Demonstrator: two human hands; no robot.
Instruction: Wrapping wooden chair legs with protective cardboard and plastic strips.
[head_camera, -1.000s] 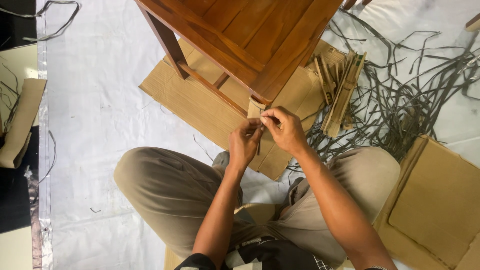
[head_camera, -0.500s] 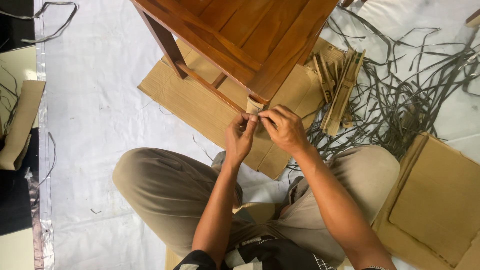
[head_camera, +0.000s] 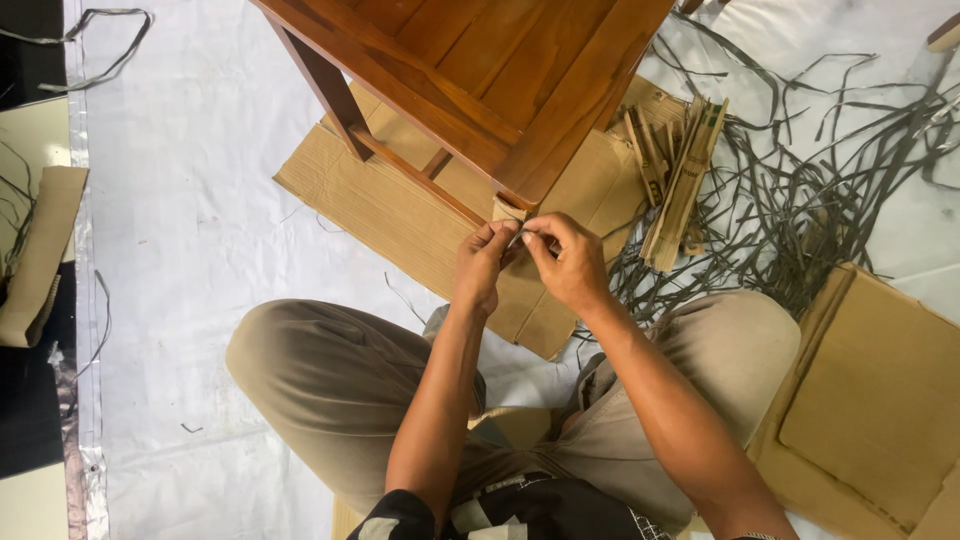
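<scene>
Left hand (head_camera: 480, 262), right hand (head_camera: 565, 262), fingertips pinched together

floor: white sheet (head_camera: 200, 220) | centre far: flat cardboard (head_camera: 400, 210) under wooden table (head_camera: 470, 60) | right: tangle of dark straps (head_camera: 810, 190), folded cardboard strips (head_camera: 685, 170) | near right: cardboard panel (head_camera: 880, 400) | left edge: cardboard piece (head_camera: 40, 260), possibly curled

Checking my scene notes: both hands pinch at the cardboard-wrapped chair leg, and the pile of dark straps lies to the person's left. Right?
Not quite. In the head view the dark straps lie to the person's right. Both the left hand and right hand do pinch at the cardboard-wrapped leg.
</scene>
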